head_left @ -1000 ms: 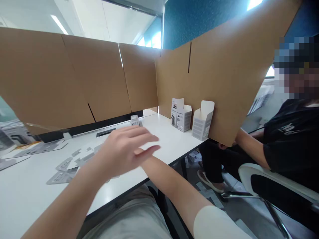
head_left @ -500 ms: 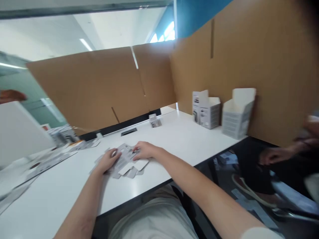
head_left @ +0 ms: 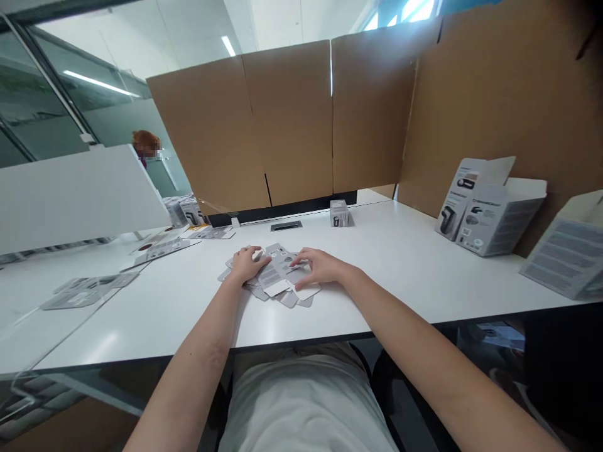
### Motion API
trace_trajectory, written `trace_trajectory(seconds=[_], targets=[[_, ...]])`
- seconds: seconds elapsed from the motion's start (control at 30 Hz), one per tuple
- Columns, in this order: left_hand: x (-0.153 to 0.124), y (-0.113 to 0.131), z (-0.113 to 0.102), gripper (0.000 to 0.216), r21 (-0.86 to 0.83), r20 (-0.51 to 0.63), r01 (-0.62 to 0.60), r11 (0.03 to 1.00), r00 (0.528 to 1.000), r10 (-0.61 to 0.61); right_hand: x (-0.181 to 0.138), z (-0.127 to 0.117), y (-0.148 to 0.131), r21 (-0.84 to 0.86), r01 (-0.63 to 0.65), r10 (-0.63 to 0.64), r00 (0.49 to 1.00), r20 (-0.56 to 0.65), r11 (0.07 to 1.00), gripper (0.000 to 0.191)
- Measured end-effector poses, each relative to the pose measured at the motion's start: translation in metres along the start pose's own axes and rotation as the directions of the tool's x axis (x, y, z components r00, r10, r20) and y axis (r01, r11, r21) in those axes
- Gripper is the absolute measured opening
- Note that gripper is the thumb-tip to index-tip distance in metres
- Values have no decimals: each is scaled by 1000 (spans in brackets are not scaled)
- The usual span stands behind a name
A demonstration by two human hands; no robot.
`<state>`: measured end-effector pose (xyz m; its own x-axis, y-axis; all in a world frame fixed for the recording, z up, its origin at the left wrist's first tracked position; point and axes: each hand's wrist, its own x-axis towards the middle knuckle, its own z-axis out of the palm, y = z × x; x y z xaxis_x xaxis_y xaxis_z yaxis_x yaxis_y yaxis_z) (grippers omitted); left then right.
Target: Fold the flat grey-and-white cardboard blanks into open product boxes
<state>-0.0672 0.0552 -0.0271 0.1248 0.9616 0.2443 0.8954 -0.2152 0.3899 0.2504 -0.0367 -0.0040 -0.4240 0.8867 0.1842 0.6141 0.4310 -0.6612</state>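
On the white table in front of me lies a loose pile of flattened cardboard boxes [head_left: 279, 271], grey and white with print, fanned over one another. My left hand [head_left: 248, 263] rests on the pile's left side, fingers bent and apart, thumb toward the middle. From the right, my right hand [head_left: 318, 267] touches the top flat box, its thumb and fingers spread over the printed face. Neither hand is closed around anything. Parts of the lower flat boxes are hidden under the upper ones and under my hands.
Two open printed boxes [head_left: 494, 216] and a pale box [head_left: 568, 248] stand at the right. A small box [head_left: 339, 214] sits near the back edge, beside a table socket [head_left: 286, 226]. More flat boxes [head_left: 85, 292] lie left. Cardboard panels [head_left: 292, 125] wall the back; a person [head_left: 146, 144] is beyond.
My view has swung left and levelled, so the table's left side shows more and the seated person at right is mostly out of sight. Both hands stay on the pile.
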Motion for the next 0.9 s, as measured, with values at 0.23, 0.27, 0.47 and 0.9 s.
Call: trace_trajectory(seconds=[0.23,0.27,0.47,0.9], targets=[[-9,16,-5,70,29,8,43,999,999,-43,1,3,3,45,7,-7,1000,-9,999,65],[-10,18,-5,68,29,11,48,998,999,-48,1,4,4,48,12,-11,1000,-13,999,64],[-13,21,-7,67,14,68,47,999,997,-48,0,5,3,-2,91,-90,991,-103,996,55],[3,0,8,72,-174,-57,-47,984,998,37,6,1,10,-142,300,-323,929,-180,943,40]])
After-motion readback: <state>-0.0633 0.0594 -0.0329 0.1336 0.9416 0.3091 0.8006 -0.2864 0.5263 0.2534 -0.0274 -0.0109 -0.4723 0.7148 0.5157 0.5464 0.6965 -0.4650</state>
